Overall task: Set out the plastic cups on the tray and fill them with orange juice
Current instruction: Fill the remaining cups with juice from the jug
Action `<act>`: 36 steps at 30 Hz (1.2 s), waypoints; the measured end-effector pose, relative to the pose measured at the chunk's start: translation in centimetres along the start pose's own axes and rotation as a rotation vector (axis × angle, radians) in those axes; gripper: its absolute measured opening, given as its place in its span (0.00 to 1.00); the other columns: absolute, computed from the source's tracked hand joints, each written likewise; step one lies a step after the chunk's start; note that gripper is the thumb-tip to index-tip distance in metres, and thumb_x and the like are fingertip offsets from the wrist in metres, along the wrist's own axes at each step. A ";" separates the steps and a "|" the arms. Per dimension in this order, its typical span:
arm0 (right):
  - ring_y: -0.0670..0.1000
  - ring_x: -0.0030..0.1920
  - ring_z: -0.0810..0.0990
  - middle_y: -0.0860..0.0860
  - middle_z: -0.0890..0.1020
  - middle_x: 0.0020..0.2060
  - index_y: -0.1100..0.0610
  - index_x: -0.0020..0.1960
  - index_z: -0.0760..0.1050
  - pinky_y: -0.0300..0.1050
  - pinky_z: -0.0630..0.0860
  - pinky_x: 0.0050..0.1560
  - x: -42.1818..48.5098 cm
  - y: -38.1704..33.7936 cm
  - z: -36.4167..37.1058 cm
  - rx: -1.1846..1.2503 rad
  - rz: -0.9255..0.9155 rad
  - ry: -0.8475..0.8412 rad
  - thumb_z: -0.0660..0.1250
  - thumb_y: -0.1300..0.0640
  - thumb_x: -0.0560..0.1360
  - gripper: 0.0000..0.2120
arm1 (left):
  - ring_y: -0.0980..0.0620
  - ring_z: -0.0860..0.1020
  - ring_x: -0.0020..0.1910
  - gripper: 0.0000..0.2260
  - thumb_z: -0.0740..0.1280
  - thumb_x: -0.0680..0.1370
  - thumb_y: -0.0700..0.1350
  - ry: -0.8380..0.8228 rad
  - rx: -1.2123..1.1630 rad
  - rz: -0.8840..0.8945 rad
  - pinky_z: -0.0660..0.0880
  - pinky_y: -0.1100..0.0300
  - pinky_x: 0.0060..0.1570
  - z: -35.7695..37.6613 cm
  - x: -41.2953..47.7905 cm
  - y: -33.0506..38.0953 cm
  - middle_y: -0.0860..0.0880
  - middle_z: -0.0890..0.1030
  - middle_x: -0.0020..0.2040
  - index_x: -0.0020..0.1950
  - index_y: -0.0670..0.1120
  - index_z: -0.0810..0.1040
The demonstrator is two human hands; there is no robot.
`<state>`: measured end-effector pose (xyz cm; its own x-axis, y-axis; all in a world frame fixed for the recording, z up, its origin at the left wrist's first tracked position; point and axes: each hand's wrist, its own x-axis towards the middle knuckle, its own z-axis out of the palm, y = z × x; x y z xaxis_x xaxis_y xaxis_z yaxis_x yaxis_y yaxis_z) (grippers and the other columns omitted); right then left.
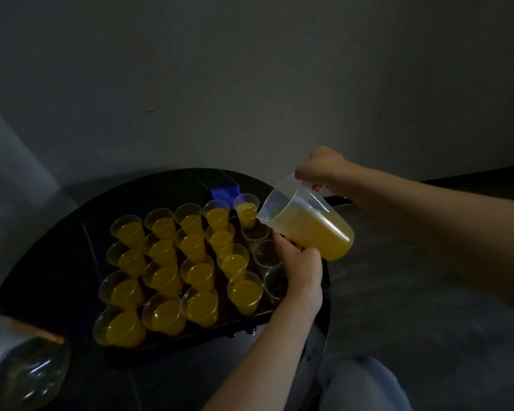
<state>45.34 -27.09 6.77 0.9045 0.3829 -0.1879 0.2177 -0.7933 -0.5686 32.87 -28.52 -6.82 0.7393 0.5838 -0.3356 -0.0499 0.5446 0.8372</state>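
jug tipped over the right-hand row of cups

my right hand [321, 173] is clamped on the handle of the clear jug [309, 221], above the right side of the tray [220, 330]. my left hand [303, 265] comes up from the near side and cups the jug's underside, fingers curled around it. both hands are on the jug, one above and one below. the jug is tilted down to the left, with orange juice [324, 238] pooled in its lower half. its spout is right by the rim of the far cup [246, 213] in the right-hand row. that cup holds frothy juice; i cannot make out a stream in this dim light.

the tray sits on a dark round table [57, 262], and the cups stand upright on it in close rows. the filled cups [163, 277] take up the left and middle rows. three empty cups [263, 253] stand in the right-hand row, nearer than the frothy one and partly behind my left hand.

a blue thing [224, 192] lies on the table just beyond the tray. a clear bottle [27, 372] shows at the near left, blurred. my knee [362, 384] shows at the near right.
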 end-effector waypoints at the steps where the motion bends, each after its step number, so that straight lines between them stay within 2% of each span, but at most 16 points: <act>1: 0.49 0.33 0.75 0.54 0.77 0.34 0.59 0.39 0.73 0.39 0.71 0.32 -0.1 0.0 0.0 -0.002 -0.005 -0.008 0.64 0.57 0.79 0.11 | 0.49 0.71 0.73 0.43 0.65 0.72 0.31 -0.003 -0.001 -0.006 0.67 0.37 0.72 0.1 -0.1 0.0 0.53 0.72 0.72 0.73 0.72 0.61; 7: 0.48 0.34 0.76 0.54 0.77 0.36 0.59 0.41 0.73 0.38 0.71 0.32 -0.6 -0.3 0.1 -0.046 -0.034 -0.034 0.62 0.57 0.81 0.10 | 0.48 0.71 0.73 0.42 0.64 0.74 0.30 0.012 -0.036 -0.044 0.68 0.37 0.72 0.3 -0.3 -0.2 0.52 0.72 0.72 0.75 0.69 0.61; 11: 0.49 0.34 0.76 0.54 0.77 0.37 0.59 0.42 0.72 0.37 0.72 0.33 -0.8 -0.5 0.2 -0.072 -0.047 -0.037 0.61 0.57 0.81 0.11 | 0.48 0.69 0.74 0.41 0.65 0.76 0.32 0.014 -0.030 -0.058 0.66 0.37 0.73 0.4 -0.6 -0.1 0.52 0.70 0.74 0.76 0.71 0.59; 16: 0.49 0.35 0.76 0.55 0.77 0.38 0.59 0.42 0.72 0.37 0.71 0.32 -0.9 -0.7 0.1 -0.101 -0.048 -0.049 0.62 0.57 0.81 0.10 | 0.47 0.71 0.73 0.42 0.67 0.73 0.35 0.015 -0.037 -0.070 0.67 0.38 0.73 0.2 -0.5 -0.3 0.51 0.72 0.72 0.75 0.72 0.59; 21: 0.49 0.35 0.76 0.55 0.78 0.38 0.61 0.46 0.74 0.37 0.71 0.31 -1.0 -1.1 0.0 -0.111 -0.050 -0.050 0.62 0.58 0.81 0.08 | 0.32 0.65 0.75 0.41 0.67 0.68 0.37 -0.012 -0.005 -0.057 0.68 0.38 0.72 0.1 -0.1 -0.8 0.39 0.71 0.73 0.73 0.72 0.61; 27: 0.48 0.35 0.75 0.55 0.77 0.39 0.61 0.50 0.74 0.37 0.69 0.31 -1.0 -1.4 0.1 -0.093 -0.047 -0.062 0.63 0.57 0.81 0.07 | 0.31 0.64 0.75 0.42 0.66 0.67 0.36 -0.018 0.012 -0.051 0.66 0.36 0.73 -0.1 0.3 -0.7 0.40 0.71 0.73 0.73 0.71 0.62; 36: 0.48 0.34 0.75 0.54 0.77 0.37 0.61 0.46 0.74 0.38 0.69 0.29 -0.9 -1.4 0.3 -0.108 -0.032 -0.045 0.63 0.58 0.81 0.07 | 0.31 0.61 0.76 0.41 0.66 0.69 0.37 -0.018 0.021 -0.059 0.62 0.32 0.74 -0.1 0.3 -0.8 0.40 0.70 0.74 0.72 0.73 0.61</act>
<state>44.08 -26.23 7.49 0.8795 0.4279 -0.2083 0.2869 -0.8258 -0.4855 33.04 -28.70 -7.62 0.7523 0.5401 -0.3773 0.0085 0.5647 0.8253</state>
